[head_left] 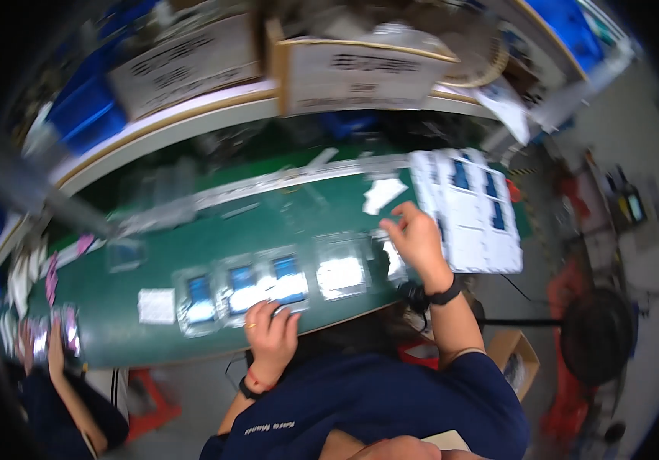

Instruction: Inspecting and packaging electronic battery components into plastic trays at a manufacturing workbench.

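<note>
My left hand (270, 333) rests at the front edge of the green bench, fingers stretched toward the near edge of a clear plastic blister pack (289, 280) with a blue flat piece in it. Left of it lie two similar packs (241, 290) (200, 300), also with blue pieces. My right hand (417, 238) is raised over the bench by a white compartment tray (467, 238), fingers half curled, thumb apart, with nothing seen between them. Blue pieces (497, 215) sit in some of the tray's compartments. Between my hands is a clear pack (341, 272) showing glare; another shiny pack (392, 257) is partly behind my right hand.
A crumpled white sheet (384, 195) lies beyond my right hand; a white label sheet (156, 306) lies left. Boxes (360, 73) and a blue bin (88, 115) fill the shelf above. At far left, a co-worker's hands (55, 349) handle packs. A black round stool (599, 335) stands right.
</note>
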Action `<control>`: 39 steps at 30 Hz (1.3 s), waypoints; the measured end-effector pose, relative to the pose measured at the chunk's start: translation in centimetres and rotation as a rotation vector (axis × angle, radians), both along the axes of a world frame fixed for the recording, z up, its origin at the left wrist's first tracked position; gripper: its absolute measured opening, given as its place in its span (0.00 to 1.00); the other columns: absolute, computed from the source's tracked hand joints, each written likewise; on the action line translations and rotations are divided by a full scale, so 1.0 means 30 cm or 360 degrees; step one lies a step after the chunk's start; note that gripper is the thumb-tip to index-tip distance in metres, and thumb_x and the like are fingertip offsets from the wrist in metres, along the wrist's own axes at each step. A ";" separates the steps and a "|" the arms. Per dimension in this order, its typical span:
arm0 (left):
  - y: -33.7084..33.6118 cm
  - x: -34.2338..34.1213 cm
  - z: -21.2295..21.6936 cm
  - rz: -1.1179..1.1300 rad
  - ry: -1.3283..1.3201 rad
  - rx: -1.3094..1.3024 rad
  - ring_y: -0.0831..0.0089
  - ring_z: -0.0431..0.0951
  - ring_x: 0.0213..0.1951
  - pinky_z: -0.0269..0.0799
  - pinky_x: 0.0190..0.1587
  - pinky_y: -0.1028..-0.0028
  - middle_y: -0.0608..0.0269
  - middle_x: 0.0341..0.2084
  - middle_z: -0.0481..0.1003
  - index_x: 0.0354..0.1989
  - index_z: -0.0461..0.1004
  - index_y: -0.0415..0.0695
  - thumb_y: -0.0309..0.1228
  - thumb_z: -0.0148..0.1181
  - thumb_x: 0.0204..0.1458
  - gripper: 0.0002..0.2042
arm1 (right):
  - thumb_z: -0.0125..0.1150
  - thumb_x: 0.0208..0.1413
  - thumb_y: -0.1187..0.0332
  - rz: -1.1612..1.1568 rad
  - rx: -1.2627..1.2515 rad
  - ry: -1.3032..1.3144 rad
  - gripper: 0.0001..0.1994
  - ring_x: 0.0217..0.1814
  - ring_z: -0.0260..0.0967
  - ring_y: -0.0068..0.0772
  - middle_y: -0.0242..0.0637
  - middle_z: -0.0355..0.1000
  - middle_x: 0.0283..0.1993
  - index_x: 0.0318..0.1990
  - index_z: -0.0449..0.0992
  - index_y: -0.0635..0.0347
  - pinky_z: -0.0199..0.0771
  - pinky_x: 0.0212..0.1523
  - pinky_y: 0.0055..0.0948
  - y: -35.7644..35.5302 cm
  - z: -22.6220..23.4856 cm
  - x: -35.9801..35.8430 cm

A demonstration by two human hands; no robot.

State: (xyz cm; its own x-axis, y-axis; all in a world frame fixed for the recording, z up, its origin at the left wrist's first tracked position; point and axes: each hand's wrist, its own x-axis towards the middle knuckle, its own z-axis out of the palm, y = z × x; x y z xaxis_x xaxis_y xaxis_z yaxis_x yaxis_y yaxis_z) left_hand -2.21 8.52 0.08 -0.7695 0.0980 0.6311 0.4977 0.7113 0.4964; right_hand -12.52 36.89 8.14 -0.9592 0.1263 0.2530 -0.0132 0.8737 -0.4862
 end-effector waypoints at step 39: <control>0.173 -0.078 0.004 -0.0452 -0.0075 -0.0156 0.57 0.73 0.40 0.70 0.47 0.60 0.53 0.32 0.71 0.31 0.74 0.37 0.20 0.57 0.42 0.07 | 0.64 0.48 0.75 0.0407 -0.1261 -0.0561 0.17 0.17 0.59 0.12 0.22 0.61 0.19 0.46 0.70 0.56 0.60 0.15 0.14 0.042 -0.008 -0.012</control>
